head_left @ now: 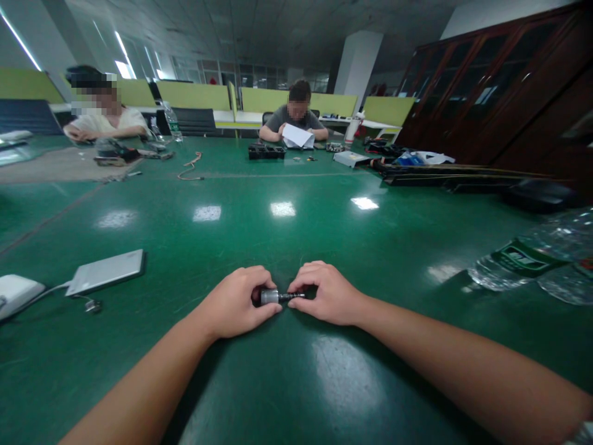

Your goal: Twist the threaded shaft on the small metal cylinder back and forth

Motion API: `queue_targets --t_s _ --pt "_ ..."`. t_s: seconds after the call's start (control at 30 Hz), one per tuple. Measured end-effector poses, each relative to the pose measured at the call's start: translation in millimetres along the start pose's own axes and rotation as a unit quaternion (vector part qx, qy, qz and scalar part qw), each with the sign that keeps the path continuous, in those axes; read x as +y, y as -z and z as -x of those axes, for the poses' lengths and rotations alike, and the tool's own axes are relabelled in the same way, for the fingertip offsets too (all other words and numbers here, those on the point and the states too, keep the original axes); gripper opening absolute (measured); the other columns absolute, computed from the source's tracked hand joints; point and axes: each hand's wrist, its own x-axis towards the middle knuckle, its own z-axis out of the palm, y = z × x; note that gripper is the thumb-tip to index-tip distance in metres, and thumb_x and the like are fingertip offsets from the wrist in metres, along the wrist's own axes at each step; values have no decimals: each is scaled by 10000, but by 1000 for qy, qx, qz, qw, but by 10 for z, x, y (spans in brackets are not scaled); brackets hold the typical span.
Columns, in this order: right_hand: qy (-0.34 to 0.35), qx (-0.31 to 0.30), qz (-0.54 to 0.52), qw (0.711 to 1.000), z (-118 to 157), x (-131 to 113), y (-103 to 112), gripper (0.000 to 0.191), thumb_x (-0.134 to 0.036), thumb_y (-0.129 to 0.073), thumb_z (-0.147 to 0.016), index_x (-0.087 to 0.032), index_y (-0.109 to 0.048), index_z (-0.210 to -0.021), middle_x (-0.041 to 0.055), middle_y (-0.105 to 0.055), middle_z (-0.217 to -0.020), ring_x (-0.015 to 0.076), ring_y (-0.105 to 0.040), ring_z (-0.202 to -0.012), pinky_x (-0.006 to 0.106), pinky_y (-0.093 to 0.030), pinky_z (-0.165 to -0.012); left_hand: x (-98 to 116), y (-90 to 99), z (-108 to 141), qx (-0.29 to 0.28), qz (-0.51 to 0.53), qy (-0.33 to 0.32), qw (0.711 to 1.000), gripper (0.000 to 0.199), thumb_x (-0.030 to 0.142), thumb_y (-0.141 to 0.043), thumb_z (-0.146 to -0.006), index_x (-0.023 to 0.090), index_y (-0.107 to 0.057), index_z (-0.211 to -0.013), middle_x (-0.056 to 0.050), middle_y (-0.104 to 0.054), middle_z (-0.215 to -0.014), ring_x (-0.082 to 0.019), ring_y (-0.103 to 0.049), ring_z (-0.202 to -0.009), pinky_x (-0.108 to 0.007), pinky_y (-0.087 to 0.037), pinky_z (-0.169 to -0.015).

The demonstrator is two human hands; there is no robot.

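Observation:
Low over the green table [278,241], my two hands meet at a small silver cylinder with a thin dark shaft [269,296], which looks like a small motor but is too small to name surely. My left hand [236,303] is closed round the thick silver body, its thumb along the near side. The thin shaft points right, and the thumb and fingers of my right hand [328,295] pinch it. The part lies roughly level, and its left end is hidden in my left palm.
On the left lie a silver power bank [106,272] with a cable and a white charger [18,295]. Clear plastic bottles [519,262] lie at right. Across the table, one person [296,117] holds paper behind a black tray [267,152]; another person [109,117] sits left.

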Motion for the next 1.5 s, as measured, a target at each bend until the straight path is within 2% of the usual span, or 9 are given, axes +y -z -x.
queue_targets --t_s 1.33,1.5 --pt "-58 29 37 997 18 17 14 58 -200 -731 -726 -197 -738 -783 1 -674 -703 136 -595 -681 269 -432 -673 -86 67 19 17 -3 18 1000 167 302 -696 -784 180 -618 -866 -8 -608 -785 -166 -563 -702 -275 -416 -635" --pt "-100 31 58 993 32 19 28 50 -214 -718 -729 -207 -738 -774 5 -671 -709 143 -588 -684 269 -426 -648 -98 69 21 23 -8 18 1000 176 320 -693 -787 177 -624 -865 -10 -613 -782 -166 -565 -698 -276 -412 -633"
